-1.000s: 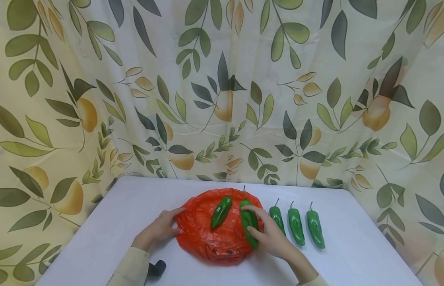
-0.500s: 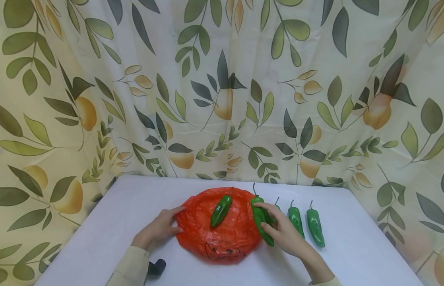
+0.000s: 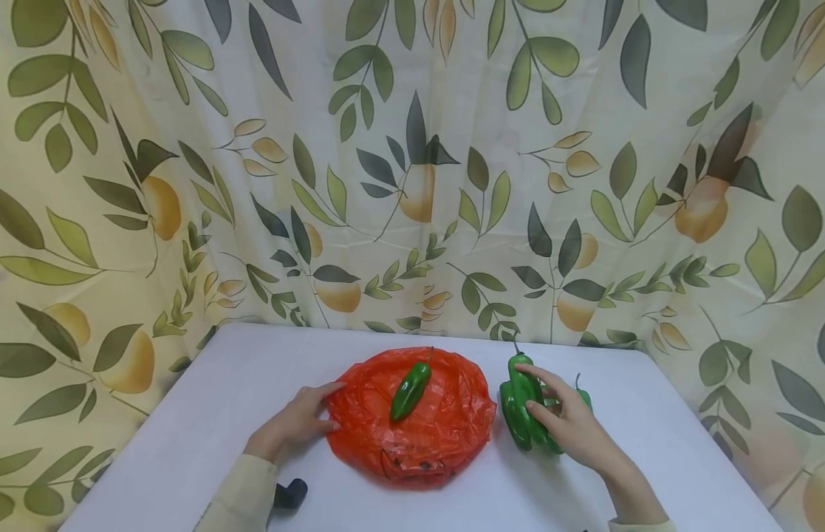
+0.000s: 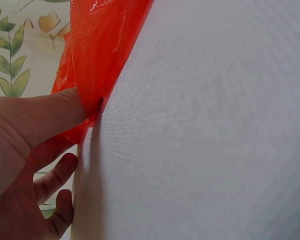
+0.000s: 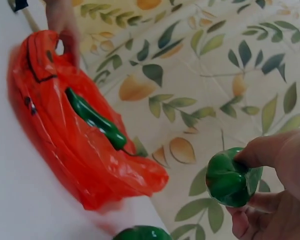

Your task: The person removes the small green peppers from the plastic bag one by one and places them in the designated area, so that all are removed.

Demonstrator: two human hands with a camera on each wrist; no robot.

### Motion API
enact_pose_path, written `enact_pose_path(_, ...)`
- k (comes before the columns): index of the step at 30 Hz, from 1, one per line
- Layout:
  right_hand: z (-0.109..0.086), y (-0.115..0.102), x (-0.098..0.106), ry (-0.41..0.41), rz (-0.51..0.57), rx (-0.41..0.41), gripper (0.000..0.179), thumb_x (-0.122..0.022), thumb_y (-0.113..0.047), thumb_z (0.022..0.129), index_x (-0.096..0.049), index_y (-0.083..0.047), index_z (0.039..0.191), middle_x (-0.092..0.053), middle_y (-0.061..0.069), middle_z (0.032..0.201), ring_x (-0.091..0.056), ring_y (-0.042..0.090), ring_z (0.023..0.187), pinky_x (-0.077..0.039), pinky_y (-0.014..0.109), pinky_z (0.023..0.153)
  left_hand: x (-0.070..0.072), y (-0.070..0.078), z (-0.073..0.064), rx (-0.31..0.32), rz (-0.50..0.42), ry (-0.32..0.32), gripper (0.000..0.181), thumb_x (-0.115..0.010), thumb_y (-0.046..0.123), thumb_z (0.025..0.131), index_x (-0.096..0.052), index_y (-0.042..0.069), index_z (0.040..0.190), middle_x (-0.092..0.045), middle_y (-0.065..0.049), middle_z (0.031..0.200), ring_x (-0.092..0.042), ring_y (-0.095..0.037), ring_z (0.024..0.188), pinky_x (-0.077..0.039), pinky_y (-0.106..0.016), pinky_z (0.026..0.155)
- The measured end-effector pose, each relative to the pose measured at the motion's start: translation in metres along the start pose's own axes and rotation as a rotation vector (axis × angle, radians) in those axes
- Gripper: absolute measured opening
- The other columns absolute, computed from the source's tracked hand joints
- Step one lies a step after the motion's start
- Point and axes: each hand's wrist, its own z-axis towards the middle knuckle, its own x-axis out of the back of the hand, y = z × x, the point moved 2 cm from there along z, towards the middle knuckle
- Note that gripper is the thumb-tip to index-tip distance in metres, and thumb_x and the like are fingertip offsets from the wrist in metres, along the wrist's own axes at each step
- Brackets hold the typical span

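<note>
A crumpled red plastic bag (image 3: 445, 443) lies spread on the white table, with one green pepper (image 3: 411, 391) on top of it. My left hand (image 3: 295, 419) pinches the bag's left edge between thumb and fingers, as the left wrist view shows. To the right of the bag, my right hand (image 3: 574, 421) grips another green pepper (image 3: 524, 383), stem pointing away. In the right wrist view this held pepper (image 5: 227, 180) is seen end-on, off the table. Beneath and behind it lie more green peppers (image 3: 512, 425), partly hidden by the hand and the held pepper.
A black object (image 3: 291, 494) lies beside the left sleeve, partly covered by it. The white table (image 3: 252, 362) ends at the back against a leaf-and-fruit patterned curtain (image 3: 419, 185), which also hangs at both sides.
My right hand has carried its pepper from above the bag rightward, over the peppers on the table. My left hand and the pepper on the bag have stayed put.
</note>
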Motion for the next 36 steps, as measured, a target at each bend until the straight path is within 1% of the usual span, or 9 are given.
enact_pose_path(4,0.0,0.006,0.01,0.007,-0.025,-0.011,0.057,-0.059,-0.011,0.094,-0.04,-0.026,0.146,-0.045,0.025,0.14,-0.059,0.031,0.102,-0.059,0.029,0.066,0.0,0.0,0.0,0.001,0.004,0.002,0.074,-0.078,0.024,0.079,-0.044,0.035,0.144,-0.049,-0.002,0.141,-0.041,-0.028,0.133,-0.046,-0.057,0.103)
enact_pose_path(7,0.0,0.012,0.018,0.021,-0.054,0.002,0.057,-0.059,-0.011,0.094,-0.04,-0.023,0.146,-0.042,0.025,0.143,-0.058,0.035,0.107,-0.06,0.03,0.067,0.001,-0.001,0.0,-0.006,0.023,0.005,0.073,-0.078,0.025,0.079,-0.045,0.035,0.143,-0.049,-0.001,0.141,-0.041,-0.027,0.134,-0.045,-0.058,0.104)
enact_pose_path(12,-0.001,0.022,0.031,0.039,-0.076,0.013,0.057,-0.057,-0.009,0.095,-0.037,-0.02,0.147,-0.038,0.028,0.147,-0.06,0.039,0.108,-0.061,0.035,0.068,0.001,-0.002,0.001,-0.007,0.035,0.004,0.073,-0.078,0.025,0.079,-0.045,0.035,0.143,-0.05,-0.001,0.142,-0.041,-0.027,0.134,-0.044,-0.058,0.104)
enact_pose_path(18,-0.004,0.034,0.044,0.039,-0.094,0.005,0.057,-0.055,-0.009,0.096,-0.034,-0.016,0.149,-0.035,0.03,0.148,-0.059,0.042,0.109,-0.058,0.031,0.068,0.001,-0.003,0.002,-0.004,0.065,0.007,0.073,-0.078,0.027,0.079,-0.045,0.036,0.143,-0.051,-0.001,0.14,-0.043,-0.025,0.13,-0.044,-0.06,0.103)
enact_pose_path(21,-0.004,0.04,0.049,0.037,-0.106,-0.012,0.057,-0.054,-0.01,0.097,-0.033,-0.014,0.149,-0.034,0.031,0.147,-0.058,0.045,0.111,-0.058,0.03,0.069,0.001,-0.002,0.001,0.014,0.09,0.012,0.072,-0.079,0.029,0.078,-0.046,0.038,0.142,-0.052,0.0,0.138,-0.043,-0.025,0.127,-0.045,-0.061,0.1)
enact_pose_path(24,-0.003,0.048,0.053,0.036,-0.122,-0.032,0.057,-0.054,-0.011,0.097,-0.032,-0.013,0.149,-0.034,0.032,0.147,-0.057,0.048,0.112,-0.059,0.033,0.07,0.001,-0.001,0.0,0.025,0.105,0.015,0.072,-0.079,0.03,0.078,-0.046,0.038,0.142,-0.053,0.001,0.136,-0.042,-0.025,0.125,-0.046,-0.061,0.097)
enact_pose_path(30,-0.003,0.064,0.057,0.047,-0.124,-0.081,0.057,-0.052,-0.008,0.096,-0.031,-0.009,0.149,-0.034,0.035,0.146,-0.056,0.049,0.111,-0.059,0.038,0.073,0.002,0.0,-0.001,0.02,0.117,0.02,0.072,-0.079,0.031,0.078,-0.046,0.038,0.142,-0.053,0.001,0.135,-0.042,-0.025,0.123,-0.046,-0.061,0.096)
enact_pose_path(32,-0.003,0.068,0.058,0.046,-0.124,-0.104,0.058,-0.052,-0.007,0.096,-0.031,-0.008,0.149,-0.033,0.036,0.146,-0.055,0.05,0.112,-0.059,0.041,0.076,0.002,0.0,0.0,0.017,0.119,0.02,0.072,-0.079,0.031,0.078,-0.045,0.038,0.142,-0.053,0.001,0.137,-0.042,-0.025,0.125,-0.044,-0.063,0.098)
enact_pose_path(36,-0.004,0.078,0.061,0.041,-0.131,-0.144,0.059,-0.05,-0.005,0.095,-0.029,-0.007,0.15,-0.029,0.037,0.148,-0.053,0.054,0.114,-0.059,0.048,0.08,0.001,-0.001,0.0,0.012,0.112,0.017,0.073,-0.078,0.031,0.078,-0.045,0.037,0.143,-0.052,0.001,0.14,-0.042,-0.023,0.128,-0.034,-0.068,0.105)
